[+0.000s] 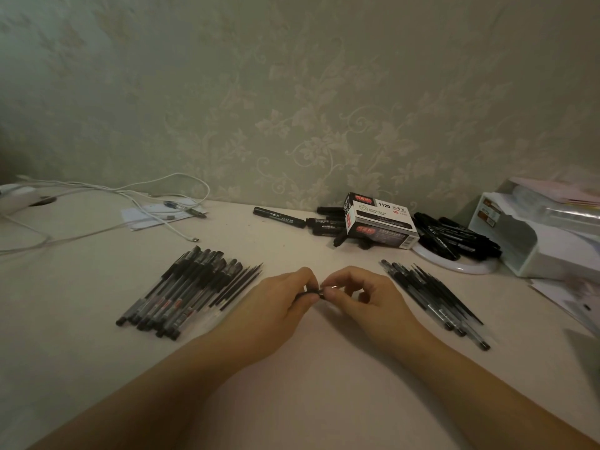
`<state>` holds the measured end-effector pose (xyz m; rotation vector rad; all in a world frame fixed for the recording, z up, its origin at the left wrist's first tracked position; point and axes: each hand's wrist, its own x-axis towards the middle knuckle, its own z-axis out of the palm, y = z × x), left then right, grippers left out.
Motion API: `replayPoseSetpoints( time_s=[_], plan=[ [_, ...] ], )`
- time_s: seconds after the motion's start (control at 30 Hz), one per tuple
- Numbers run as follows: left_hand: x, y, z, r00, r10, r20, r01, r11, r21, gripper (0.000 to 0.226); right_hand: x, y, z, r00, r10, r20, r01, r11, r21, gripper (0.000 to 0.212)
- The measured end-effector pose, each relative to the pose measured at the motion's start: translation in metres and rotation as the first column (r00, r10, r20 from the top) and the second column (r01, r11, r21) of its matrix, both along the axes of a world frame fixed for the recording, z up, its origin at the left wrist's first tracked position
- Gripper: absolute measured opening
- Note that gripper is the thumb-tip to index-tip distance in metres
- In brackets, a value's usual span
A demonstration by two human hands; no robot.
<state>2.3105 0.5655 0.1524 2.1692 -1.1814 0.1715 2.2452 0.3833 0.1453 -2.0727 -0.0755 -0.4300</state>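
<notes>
Both hands meet at the middle of the pale table [308, 368]. My left hand [279, 303] grips a thin black pen [308, 291], which is mostly hidden inside the fist. My right hand [363, 293] pinches the pen's small end piece between thumb and forefinger, right against the left hand's fingertips. A row of capped black gel pens with a few bare refills [188, 287] lies to the left of my hands. A second pile of black pens [431, 293] lies to the right.
A black-and-white marker box [383, 225] stands at the back with loose black markers [279, 217] around it, and more markers [454, 237] on a white round plate [454, 266]. White cables [130, 190] and papers lie back left. A white organiser [539, 235] stands at right.
</notes>
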Motion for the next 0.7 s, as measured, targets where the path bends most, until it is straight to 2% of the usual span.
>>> replayPoseSetpoints(
  time_s=[0.23, 0.4, 0.53, 0.6, 0.67, 0.7],
  plan=[
    [-0.0005, 0.0016, 0.0028, 0.999, 0.040, -0.031, -0.040, 0.999, -0.019, 0.010, 0.0018, -0.0041, 0.0018, 0.989, -0.146, 0.034, 0.138, 0.975, 0.174, 0.015],
    [-0.0035, 0.0034, 0.0051, 1.000, 0.029, -0.009, -0.030, 0.999, -0.013, 0.022, 0.0009, -0.0059, 0.0046, 0.985, -0.172, 0.024, 0.161, 0.955, 0.249, 0.016],
    [-0.0030, 0.0035, 0.0056, 0.999, 0.046, -0.010, -0.046, 0.999, -0.017, 0.024, 0.0002, -0.0078, 0.0067, 0.962, -0.270, 0.048, 0.241, 0.916, 0.321, 0.015],
    [-0.0024, 0.0040, 0.0055, 0.998, 0.068, -0.006, -0.068, 0.997, -0.023, 0.024, -0.0025, -0.0069, 0.0066, 0.965, -0.255, 0.061, 0.237, 0.948, 0.212, 0.014],
    [-0.0015, 0.0045, 0.0058, 0.996, 0.088, -0.012, -0.089, 0.996, -0.032, 0.024, -0.0061, -0.0026, 0.0065, 0.980, -0.179, 0.082, 0.186, 0.979, -0.088, 0.008],
    [-0.0010, 0.0046, 0.0059, 0.995, 0.095, -0.015, -0.096, 0.995, -0.036, 0.025, -0.0070, 0.0002, 0.0062, 0.987, -0.131, 0.094, 0.151, 0.956, -0.253, 0.007]
  ],
)
